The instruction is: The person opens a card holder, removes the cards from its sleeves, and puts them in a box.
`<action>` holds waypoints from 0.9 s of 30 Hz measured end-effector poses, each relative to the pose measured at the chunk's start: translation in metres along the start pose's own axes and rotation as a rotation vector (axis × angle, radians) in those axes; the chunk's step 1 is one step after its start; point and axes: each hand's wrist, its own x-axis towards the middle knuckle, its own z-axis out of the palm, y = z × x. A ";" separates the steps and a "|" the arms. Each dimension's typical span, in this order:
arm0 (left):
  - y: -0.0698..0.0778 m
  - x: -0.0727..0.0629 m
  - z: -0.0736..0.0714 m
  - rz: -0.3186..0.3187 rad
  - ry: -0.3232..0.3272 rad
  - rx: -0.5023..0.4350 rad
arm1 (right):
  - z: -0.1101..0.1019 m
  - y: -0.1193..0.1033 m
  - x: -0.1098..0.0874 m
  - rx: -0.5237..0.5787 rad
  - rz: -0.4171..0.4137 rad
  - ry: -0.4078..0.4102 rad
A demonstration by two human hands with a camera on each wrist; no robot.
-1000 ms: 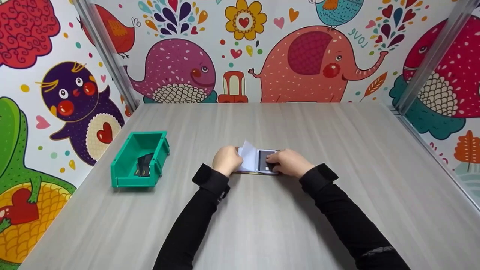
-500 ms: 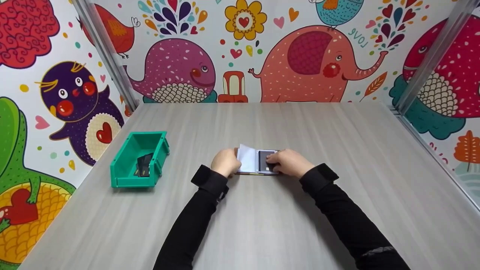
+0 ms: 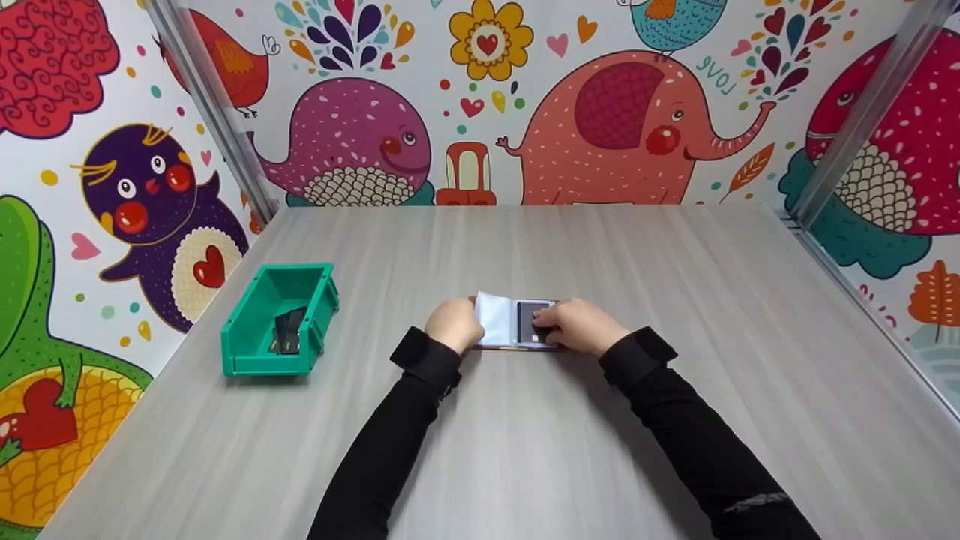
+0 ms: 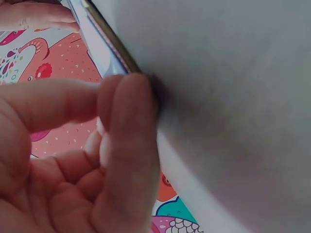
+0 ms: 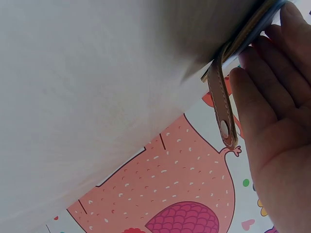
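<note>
A card holder (image 3: 516, 347) lies open on the table, with pale plastic sleeve pages (image 3: 496, 320) on its left half and a dark card (image 3: 527, 315) on its right half. My left hand (image 3: 454, 324) pinches the holder's left edge between thumb and fingers, as the left wrist view also shows. My right hand (image 3: 586, 325) rests its fingertips on the dark card, fingers fairly straight in the right wrist view. A brown strap (image 5: 221, 99) with a metal snap hangs out from the holder beside that hand. The hands hide the holder's outer ends.
A green bin (image 3: 268, 364) with several dark cards (image 3: 288, 330) inside stands on the table (image 3: 525, 450) to the left. Printed panels (image 3: 480, 105) with cartoon animals border the table at the back and sides, with metal posts (image 3: 217, 112) at the corners.
The raised sleeve page has come down toward the left and now lies flatter by my left hand. My left hand has shifted only slightly; my right hand keeps its place.
</note>
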 end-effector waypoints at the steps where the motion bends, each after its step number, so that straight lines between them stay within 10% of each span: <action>1: 0.000 0.000 0.000 -0.002 0.001 0.003 | 0.000 0.000 0.000 -0.002 0.000 0.000; 27: -0.002 -0.001 -0.004 -0.031 -0.009 0.017 | 0.005 0.002 0.000 0.016 -0.004 0.068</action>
